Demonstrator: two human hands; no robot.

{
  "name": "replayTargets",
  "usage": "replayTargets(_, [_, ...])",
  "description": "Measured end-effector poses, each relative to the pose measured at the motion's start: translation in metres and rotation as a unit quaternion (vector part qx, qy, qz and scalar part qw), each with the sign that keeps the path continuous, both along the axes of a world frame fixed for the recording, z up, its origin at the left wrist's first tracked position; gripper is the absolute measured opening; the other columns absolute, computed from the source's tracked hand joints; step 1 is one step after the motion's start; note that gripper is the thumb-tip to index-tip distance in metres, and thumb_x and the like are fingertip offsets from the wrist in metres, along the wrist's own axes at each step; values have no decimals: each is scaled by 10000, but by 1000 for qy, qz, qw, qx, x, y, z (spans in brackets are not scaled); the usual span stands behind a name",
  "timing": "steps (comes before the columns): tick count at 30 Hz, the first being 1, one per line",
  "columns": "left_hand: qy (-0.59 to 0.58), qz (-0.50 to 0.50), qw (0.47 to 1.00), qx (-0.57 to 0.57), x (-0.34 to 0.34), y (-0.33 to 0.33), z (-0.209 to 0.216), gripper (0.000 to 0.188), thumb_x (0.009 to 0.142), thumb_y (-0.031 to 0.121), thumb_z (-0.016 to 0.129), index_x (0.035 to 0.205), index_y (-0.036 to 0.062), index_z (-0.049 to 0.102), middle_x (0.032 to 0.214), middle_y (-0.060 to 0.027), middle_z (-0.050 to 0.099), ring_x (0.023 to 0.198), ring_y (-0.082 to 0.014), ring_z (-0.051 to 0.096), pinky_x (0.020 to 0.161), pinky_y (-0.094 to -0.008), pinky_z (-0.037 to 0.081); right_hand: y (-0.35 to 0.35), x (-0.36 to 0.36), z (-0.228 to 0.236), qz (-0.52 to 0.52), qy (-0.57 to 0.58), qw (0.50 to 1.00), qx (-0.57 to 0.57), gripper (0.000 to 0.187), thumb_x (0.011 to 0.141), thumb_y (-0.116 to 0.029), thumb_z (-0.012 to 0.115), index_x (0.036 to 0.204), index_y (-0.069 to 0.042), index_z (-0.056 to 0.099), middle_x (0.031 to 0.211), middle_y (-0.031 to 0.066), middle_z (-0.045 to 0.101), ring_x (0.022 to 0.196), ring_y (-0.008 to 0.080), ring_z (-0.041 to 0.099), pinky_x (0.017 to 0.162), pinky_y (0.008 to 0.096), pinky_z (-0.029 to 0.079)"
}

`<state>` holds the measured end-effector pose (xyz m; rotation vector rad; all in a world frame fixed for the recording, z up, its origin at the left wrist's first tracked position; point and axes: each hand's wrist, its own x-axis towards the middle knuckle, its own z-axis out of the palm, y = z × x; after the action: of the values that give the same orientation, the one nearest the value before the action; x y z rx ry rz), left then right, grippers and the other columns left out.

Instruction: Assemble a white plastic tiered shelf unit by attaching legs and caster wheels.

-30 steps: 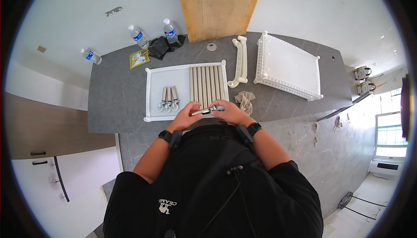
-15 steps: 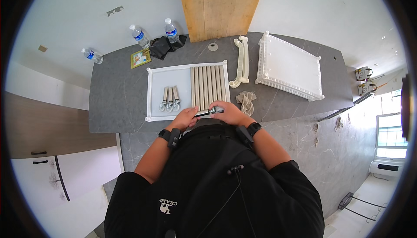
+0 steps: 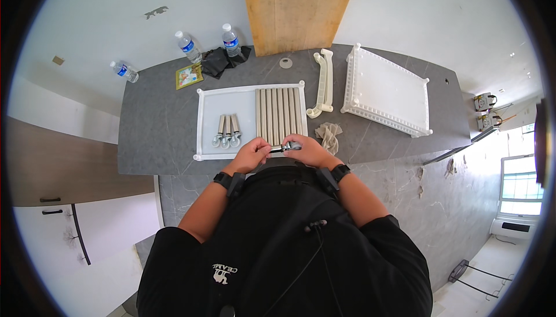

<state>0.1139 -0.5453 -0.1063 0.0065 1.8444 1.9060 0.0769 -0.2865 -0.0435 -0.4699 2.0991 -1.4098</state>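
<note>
A caster wheel (image 3: 294,145) with a metal stem is held crosswise over the near edge of the white plastic shelf (image 3: 223,92). My left hand (image 3: 252,154) is closed at the stem's end, fingertips pinching it. At the wheel end, my right hand (image 3: 310,151) is closed around the caster. Several more casters (image 3: 226,137) with stems lie side by side on the left part of the shelf, stems pointing away from me. Several beige metal tubes (image 3: 280,111) lie in a row on its right part, just beyond my hands.
White shelf panels (image 3: 387,88) are stacked at right. Two cream plastic brackets (image 3: 322,82) lie beside a crumpled cloth (image 3: 329,136). Along the back left are water bottles (image 3: 187,47), a black bag (image 3: 214,62) and a yellow packet (image 3: 189,77). A wooden board (image 3: 298,10) stands against the wall.
Both hands have shifted slightly to the right together, still around the caster. My left fingers sit a little differently on the stem. The things on the table have not moved.
</note>
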Motion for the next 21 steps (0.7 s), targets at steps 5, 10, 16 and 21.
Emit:
replayTargets(5, [-143, -3, 988, 55, 0, -7, 2, 117, 989, 110, 666, 1056, 57, 588, 911, -38, 659, 752, -103, 618, 689, -260, 519, -1, 0, -4, 16, -5, 1000, -5, 277, 892, -192, 759, 1134, -101, 660, 908, 21, 632, 863, 118, 572, 822, 290, 486])
replayTargets(10, [110, 46, 993, 3, 8, 14, 9, 116, 999, 145, 654, 1053, 57, 600, 803, -23, 657, 723, -123, 640, 696, -276, 525, -1, 1, -9, 10, -23, 1000, -5, 280, 878, -210, 759, 1121, -106, 668, 913, 50, 647, 864, 147, 593, 820, 313, 497])
replayTargets(16, [-118, -72, 990, -19, -2, -11, -1, 202, 984, 156, 680, 1123, 32, 602, 994, -42, 662, 920, -142, 663, 784, -291, 546, -1, 0, -8, 20, -40, 999, -4, 284, 885, -212, 759, 1131, -102, 669, 958, 57, 654, 898, 148, 595, 842, 308, 489])
replayTargets(21, [-35, 38, 997, 63, 9, 10, 9, 193, 979, 174, 696, 1077, 24, 623, 939, -33, 671, 830, -121, 658, 746, -276, 541, -1, -1, -6, 38, -6, 999, -10, 284, 901, -201, 763, 1145, -94, 664, 985, 33, 652, 938, 132, 588, 889, 300, 480])
